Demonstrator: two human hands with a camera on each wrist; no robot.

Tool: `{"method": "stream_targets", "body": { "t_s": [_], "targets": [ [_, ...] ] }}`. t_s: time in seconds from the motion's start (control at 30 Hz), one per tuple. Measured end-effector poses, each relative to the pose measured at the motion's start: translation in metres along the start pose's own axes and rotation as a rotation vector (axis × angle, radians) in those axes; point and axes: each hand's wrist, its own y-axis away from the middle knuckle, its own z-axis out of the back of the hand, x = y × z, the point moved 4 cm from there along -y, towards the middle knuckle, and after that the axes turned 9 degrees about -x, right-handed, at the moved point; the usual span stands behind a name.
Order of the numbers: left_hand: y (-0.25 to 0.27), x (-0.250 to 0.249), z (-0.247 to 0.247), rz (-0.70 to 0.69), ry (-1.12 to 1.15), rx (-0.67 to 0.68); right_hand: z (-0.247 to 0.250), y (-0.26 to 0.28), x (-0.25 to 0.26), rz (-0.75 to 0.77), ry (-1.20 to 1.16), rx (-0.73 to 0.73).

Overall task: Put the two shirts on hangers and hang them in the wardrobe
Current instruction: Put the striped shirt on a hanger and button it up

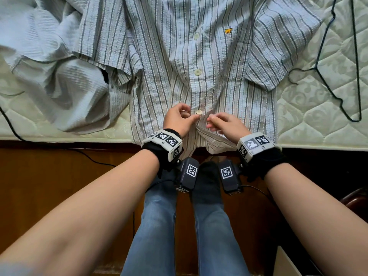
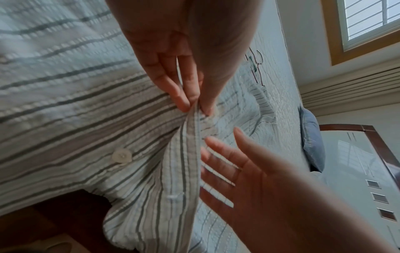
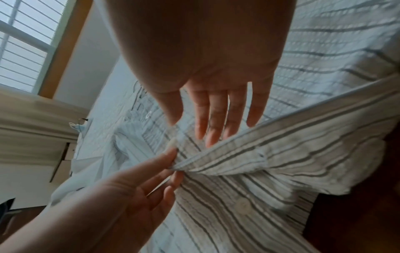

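A blue-and-white striped shirt (image 1: 209, 56) lies buttoned and face up on the mattress, its near end hanging over the bed edge. My left hand (image 1: 189, 114) pinches the placket edge just beside a pale button (image 1: 199, 112); the left wrist view shows the thumb and fingers of that left hand (image 2: 194, 107) closed on the striped shirt (image 2: 86, 119). My right hand (image 1: 212, 119) is close on the other side, and in the right wrist view this right hand (image 3: 190, 133) has straight fingers touching the raised fold. A plain pale shirt (image 1: 49, 80) lies crumpled to the left.
A dark wire hanger (image 1: 316, 67) lies on the quilted mattress (image 1: 318, 126) to the right of the striped shirt. The wooden bed frame (image 1: 59, 166) runs below the mattress edge, with my legs in jeans against it. A black cable trails at the left.
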Motion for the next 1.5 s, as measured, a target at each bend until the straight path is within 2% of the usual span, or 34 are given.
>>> {"method": "stream_targets", "body": {
  "t_s": [0.07,0.13,0.23,0.33,0.47,0.63,0.87,1.07,1.17,1.5],
  "targets": [
    [0.0,0.008,0.002,0.017,0.001,-0.019,0.0,0.005,-0.011,0.008,0.149,0.06],
    [0.002,0.016,0.005,0.044,-0.016,-0.032,-0.001,0.007,-0.029,-0.048,0.254,0.112],
    [0.009,0.032,0.006,0.076,-0.107,0.02,0.0,0.007,-0.052,-0.104,0.33,0.139],
    [0.015,0.05,0.001,0.094,-0.241,0.089,0.004,0.014,-0.056,-0.118,0.191,0.114],
    [0.018,0.062,-0.01,0.089,-0.365,0.134,0.004,0.018,-0.056,-0.099,0.079,0.159],
    [0.016,0.065,-0.018,0.07,-0.457,0.096,0.001,0.02,-0.059,-0.079,0.063,0.209],
    [0.021,0.059,-0.013,0.088,-0.415,0.034,0.0,0.026,-0.066,-0.075,-0.024,0.195],
    [0.045,0.035,-0.004,0.019,-0.215,0.047,0.0,0.035,-0.055,-0.068,-0.067,0.098],
    [0.056,0.027,-0.001,0.026,-0.153,0.054,-0.005,0.041,-0.046,-0.069,-0.091,0.053],
    [0.065,0.016,0.005,0.011,-0.079,0.081,-0.007,0.057,-0.032,-0.156,-0.199,-0.008]
  ]
}}
